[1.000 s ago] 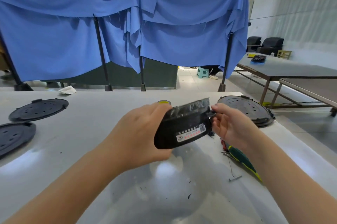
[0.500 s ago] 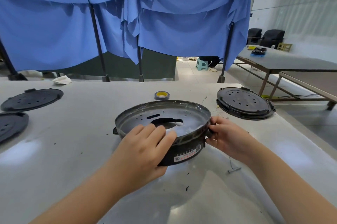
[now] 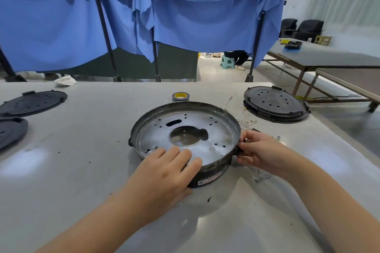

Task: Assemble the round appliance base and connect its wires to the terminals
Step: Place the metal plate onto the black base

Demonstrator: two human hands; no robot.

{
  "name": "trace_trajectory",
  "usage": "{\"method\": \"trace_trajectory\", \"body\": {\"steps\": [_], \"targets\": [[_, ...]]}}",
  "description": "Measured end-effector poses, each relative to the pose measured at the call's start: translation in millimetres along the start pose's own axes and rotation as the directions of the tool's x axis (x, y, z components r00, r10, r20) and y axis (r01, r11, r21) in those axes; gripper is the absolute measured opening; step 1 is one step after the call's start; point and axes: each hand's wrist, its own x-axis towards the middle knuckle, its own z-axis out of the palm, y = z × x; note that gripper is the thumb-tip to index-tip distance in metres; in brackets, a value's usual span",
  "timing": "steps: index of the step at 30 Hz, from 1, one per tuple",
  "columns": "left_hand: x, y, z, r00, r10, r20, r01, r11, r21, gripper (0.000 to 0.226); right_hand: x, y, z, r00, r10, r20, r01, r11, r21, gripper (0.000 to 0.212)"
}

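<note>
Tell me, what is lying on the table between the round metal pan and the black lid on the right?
In the head view, loose thin wires lie on the table between the pan and the black lid.

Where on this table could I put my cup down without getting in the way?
The widest bare patch of table lies between the two black discs at the left edge and the round base. The near strip below both hands is also bare, apart from dark specks. It is crowded to the right: thin wires, a black lid and the right hand.
</note>
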Motion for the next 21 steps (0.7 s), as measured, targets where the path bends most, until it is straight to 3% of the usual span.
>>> {"method": "trace_trajectory", "body": {"steps": [5,8,10,13,16,18,21], "targets": [[3,3,-4,0.999,-0.003,0.039,0.005,0.998,-0.062,0.027,0,3,0,1.000,0.012,-0.014,-0.013,0.999,-0.043,0.022],[8,0,-9,0.996,-0.043,0.083,0.055,0.986,-0.155,0.030,-3,0,-2,1.000,-0.004,-0.009,0.003,0.995,-0.104,0.020],[12,-2,-12,0.988,-0.073,0.134,0.102,0.969,-0.227,0.036,-7,-3,-3,0.999,-0.036,-0.022,0.029,0.965,-0.261,0.014],[20,-5,-17,0.967,-0.129,0.220,0.194,0.932,-0.305,0.043,-15,-8,-6,0.992,-0.118,-0.043,0.071,0.813,-0.578,0.008],[27,-11,-21,0.934,-0.163,0.318,0.274,0.898,-0.344,0.046,-24,-17,-12,0.985,-0.171,-0.020,0.075,0.532,-0.843,0.019],[33,-14,-24,0.897,-0.166,0.409,0.323,0.880,-0.349,0.051,-32,-23,-17,0.994,-0.108,0.008,0.048,0.375,-0.926,0.023],[45,-18,-29,0.817,-0.160,0.554,0.395,0.855,-0.336,0.057,-40,-26,-18,0.998,0.058,0.021,0.006,0.261,-0.965,0.026]]}}
